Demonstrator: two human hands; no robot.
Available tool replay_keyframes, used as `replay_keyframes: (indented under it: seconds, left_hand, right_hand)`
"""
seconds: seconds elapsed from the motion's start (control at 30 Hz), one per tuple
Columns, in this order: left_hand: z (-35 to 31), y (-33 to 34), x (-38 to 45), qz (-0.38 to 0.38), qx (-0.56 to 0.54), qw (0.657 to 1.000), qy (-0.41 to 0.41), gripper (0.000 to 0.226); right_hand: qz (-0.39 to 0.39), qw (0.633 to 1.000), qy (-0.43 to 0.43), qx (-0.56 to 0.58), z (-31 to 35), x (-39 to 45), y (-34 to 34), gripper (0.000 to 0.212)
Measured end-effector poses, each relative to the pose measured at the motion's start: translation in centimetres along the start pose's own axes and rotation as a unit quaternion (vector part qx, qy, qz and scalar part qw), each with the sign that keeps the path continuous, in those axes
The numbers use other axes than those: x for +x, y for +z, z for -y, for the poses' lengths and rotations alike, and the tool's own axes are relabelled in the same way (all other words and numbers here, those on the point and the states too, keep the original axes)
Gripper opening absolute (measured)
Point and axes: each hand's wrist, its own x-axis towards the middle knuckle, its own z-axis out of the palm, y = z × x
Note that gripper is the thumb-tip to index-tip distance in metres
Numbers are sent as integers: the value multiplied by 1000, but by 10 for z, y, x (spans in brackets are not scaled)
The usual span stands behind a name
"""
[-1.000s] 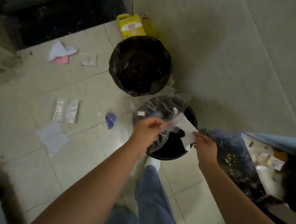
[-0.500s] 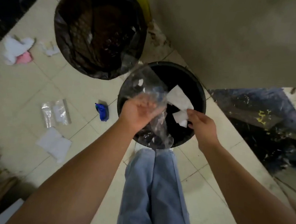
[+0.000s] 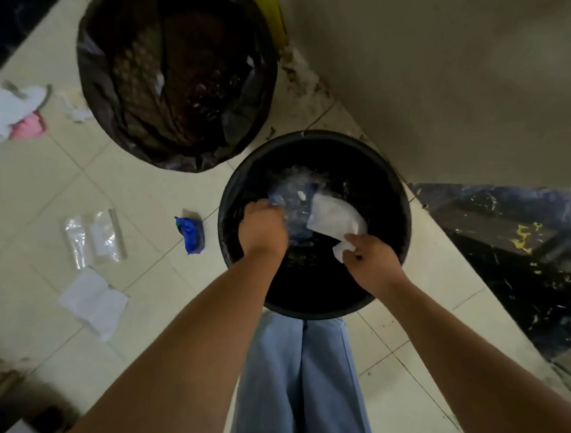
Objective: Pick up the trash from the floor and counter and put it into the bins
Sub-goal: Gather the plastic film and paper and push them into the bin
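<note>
**Both hands over black bin, trash in each**

Left hand [image 3: 263,230] is curled shut on a clear plastic bag [image 3: 297,197]; bag sticks out at 1 o'clock from the knuckles, inside the mouth of the black bin [image 3: 308,311]. Right hand [image 3: 372,261] pinches a white paper [image 3: 334,219] at its lower corner; sheet fans out toward 10 o'clock, also over the bin opening. Paper and bag overlap or touch, can't tell which.

Bag is blurred and see-through, its edges hard to trace. Bin interior is dark, contents not readable. Left fingertips hidden under the hand.

Lined bin [image 3: 176,70] with a black bag sits at 10 o'clock from the black bin, just beside it. On the tiled floor [image 3: 44,172], 9 o'clock side: blue wrapper [image 3: 191,231] near the bin wall, clear wrapper [image 3: 95,235], white sheet [image 3: 94,302], white and pink scraps [image 3: 16,113] far left. Wall [image 3: 456,76] at 1 o'clock, dark counter [image 3: 518,253] at 3 o'clock.
</note>
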Motion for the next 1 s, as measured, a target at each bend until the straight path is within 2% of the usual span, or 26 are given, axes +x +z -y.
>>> replay_keyframes:
  seconds: [0.07, 0.17, 0.27, 0.3, 0.33, 0.4, 0.43, 0.47, 0.5, 0.53, 0.57, 0.6, 0.67, 0.7, 0.73, 0.83, 0.9, 0.97, 1.0]
  left_hand:
    - [4, 28, 27, 40, 83, 995, 41, 38]
    - [17, 76, 62, 125, 195, 969, 88, 48]
    - [30, 93, 72, 208, 207, 952, 89, 64]
    - [34, 90, 67, 204, 187, 957, 86, 67]
    - [35, 81, 60, 177, 160, 967, 86, 68]
    - [40, 56, 36, 96, 112, 983, 111, 66]
    - [45, 42, 20, 42, 100, 984, 142, 64]
    - [51, 31, 5, -27, 106, 976, 187, 61]
    - [57, 23, -9, -86, 117, 966, 214, 57]
    - [63, 15, -22, -120, 114, 966, 197, 55]
    - [69, 10, -33, -118, 94, 976, 159, 56]
    - [70, 5, -42, -75, 38, 992, 94, 60]
    - [69, 0, -50, 3, -62, 998, -23, 69]
    - [68, 1, -50, 30, -91, 994, -46, 72]
    - [65, 1, -47, 39, -102, 993, -45, 72]
    - [48, -1, -38, 24, -141, 989, 23, 73]
    - [36, -5, -35, 45, -146, 987, 51, 72]
    - [30, -10, -37, 60, -133, 989, 39, 69]
    - [31, -13, -41, 63, -121, 990, 26, 66]
  right_hand:
    - [22, 999, -11, -44, -5, 43, 23, 43]
    - [42, 992, -15, -117, -20, 101, 53, 41]
    - [57, 978, -43, -194, -25, 114, 64, 44]
    - [12, 975, -69, -210, -23, 105, 62, 41]
    - [-79, 967, -104, -218, -21, 92, 58, 39]
    - [-285, 924, -150, -204, -18, 56, 47, 43]
    - [-343, 916, -127, -164, -18, 37, 41, 45]
    - [-354, 926, -59, -119, -18, 21, 35, 54]
    - [-322, 944, 41, -57, -21, 10, 29, 64]
    - [-277, 949, 147, 27, -23, 4, 25, 70]
    - [-232, 935, 236, 130, -27, 2, 24, 67]
    - [-187, 907, 293, 237, -28, 2, 26, 56]
    - [-153, 851, 319, 387, -30, 1, 30, 38]
    - [-160, 836, 313, 422, -31, 3, 30, 35]
    - [-173, 824, 304, 446, -30, 4, 27, 34]
    - [-202, 797, 282, 494, -30, 9, 13, 33]
    - [-201, 778, 273, 529, -31, 16, 7, 35]
    - [-190, 773, 279, 537, -28, 19, 6, 39]
    - [-182, 785, 293, 515, -25, 18, 7, 44]
